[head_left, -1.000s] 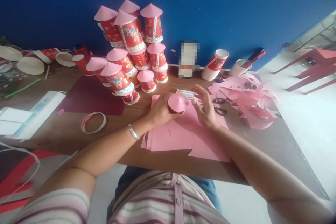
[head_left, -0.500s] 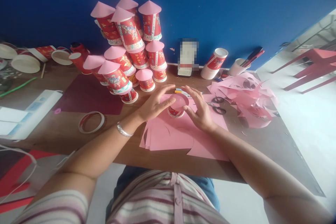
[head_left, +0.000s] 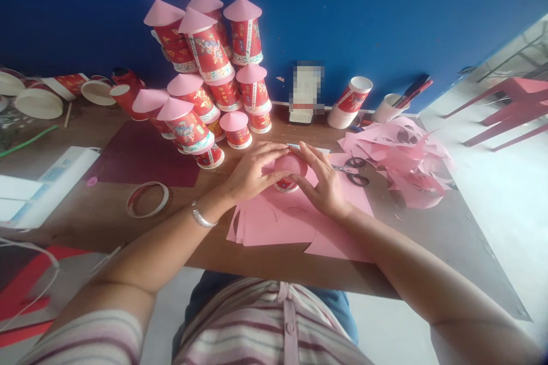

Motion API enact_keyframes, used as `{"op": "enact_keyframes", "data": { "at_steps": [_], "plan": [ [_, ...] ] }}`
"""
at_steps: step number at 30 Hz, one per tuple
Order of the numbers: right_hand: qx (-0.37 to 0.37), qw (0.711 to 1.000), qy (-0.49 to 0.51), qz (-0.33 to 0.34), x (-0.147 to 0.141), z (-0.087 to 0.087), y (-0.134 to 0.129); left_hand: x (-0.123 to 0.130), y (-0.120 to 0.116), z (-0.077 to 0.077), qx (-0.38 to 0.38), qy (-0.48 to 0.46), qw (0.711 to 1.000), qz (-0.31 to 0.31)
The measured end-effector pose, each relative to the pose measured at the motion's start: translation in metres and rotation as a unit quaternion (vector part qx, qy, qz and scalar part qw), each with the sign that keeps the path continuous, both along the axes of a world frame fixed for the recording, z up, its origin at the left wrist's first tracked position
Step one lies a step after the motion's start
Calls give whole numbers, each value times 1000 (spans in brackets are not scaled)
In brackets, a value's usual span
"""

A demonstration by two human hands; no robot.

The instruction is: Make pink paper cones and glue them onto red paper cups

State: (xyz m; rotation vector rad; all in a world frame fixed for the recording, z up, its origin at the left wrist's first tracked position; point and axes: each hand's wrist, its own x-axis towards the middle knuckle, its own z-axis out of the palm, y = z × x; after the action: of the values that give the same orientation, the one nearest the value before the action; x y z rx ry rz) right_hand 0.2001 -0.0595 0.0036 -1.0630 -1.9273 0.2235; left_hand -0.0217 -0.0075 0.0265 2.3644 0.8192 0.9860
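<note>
A pink paper cone (head_left: pixel 291 166) tops a small red patterned paper cup (head_left: pixel 285 185) standing on pink paper sheets (head_left: pixel 274 225). My left hand (head_left: pixel 259 171) curves round the cone's left side, its thumb across the near edge and its fingers along the far edge. From the other side my right hand (head_left: pixel 322 181) closes round it, with thumb and fingers meeting the left hand's tips. Between them the two hands grip the cone's rim and hide part of it. Just right of my right hand lie black-handled scissors (head_left: pixel 357 172), and a marker (head_left: pixel 312 150) lies behind the fingers.
Stacked red cups with pink cone roofs (head_left: pixel 205 51) rise at the back left. Pink paper scraps (head_left: pixel 406 159) are heaped on the right. A tape roll (head_left: pixel 148 199) lies left. By the blue wall stand a phone (head_left: pixel 305 94), nested cups (head_left: pixel 353 102) and a pen cup (head_left: pixel 389 108).
Both hands have moved in towards each other and closed round the cone; before, they were spread apart with fingers raised beside it. The cup stays in place.
</note>
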Motion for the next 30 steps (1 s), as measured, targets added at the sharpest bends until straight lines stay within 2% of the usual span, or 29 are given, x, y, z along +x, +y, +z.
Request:
{"op": "enact_keyframes", "data": {
  "at_steps": [7, 15, 21, 27, 30],
  "plan": [
    [14, 1000, -3, -9, 0, -5, 0, -1, 2, -2, 25, 3, 1000, -11],
    [41, 999, -16, 8, 1, -1, -2, 0, -3, 1, 19, -3, 1000, -15],
    [12, 1000, -15, -17, 0, -3, -2, 2, -8, 1, 22, 25, 999, 0],
    [23, 999, -16, -26, -1, -5, -2, 1, -6, -3, 56, 18, 998, -8],
    [19, 999, -21, -18, -1, -3, -2, 1, -6, -3, 36, 9, 999, -4]
  ]
}}
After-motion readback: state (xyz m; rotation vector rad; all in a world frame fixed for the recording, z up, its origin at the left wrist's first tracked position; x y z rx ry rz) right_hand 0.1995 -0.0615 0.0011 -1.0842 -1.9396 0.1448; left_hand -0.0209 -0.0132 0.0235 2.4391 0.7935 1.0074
